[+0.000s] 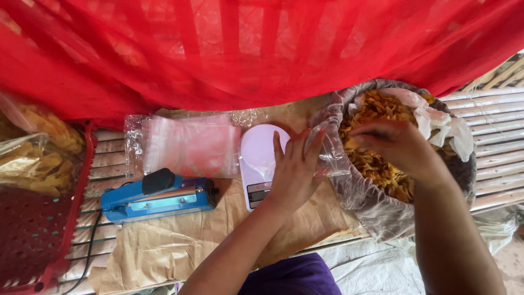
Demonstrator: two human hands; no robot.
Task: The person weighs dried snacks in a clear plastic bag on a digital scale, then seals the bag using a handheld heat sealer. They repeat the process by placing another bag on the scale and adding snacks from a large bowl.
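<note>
The left hand pinches a thin, slippery clear bag open at its rim (probably best gripped there) while the right hand closes on brittle, light chips in the lined basket.

two hands are in view, one left hand and one right hand. there is one white scale, one blue heat sealer, one stack of clear bags, one large sack of chips, one red basket, and one small clear bag at the sack's rim.
</note>
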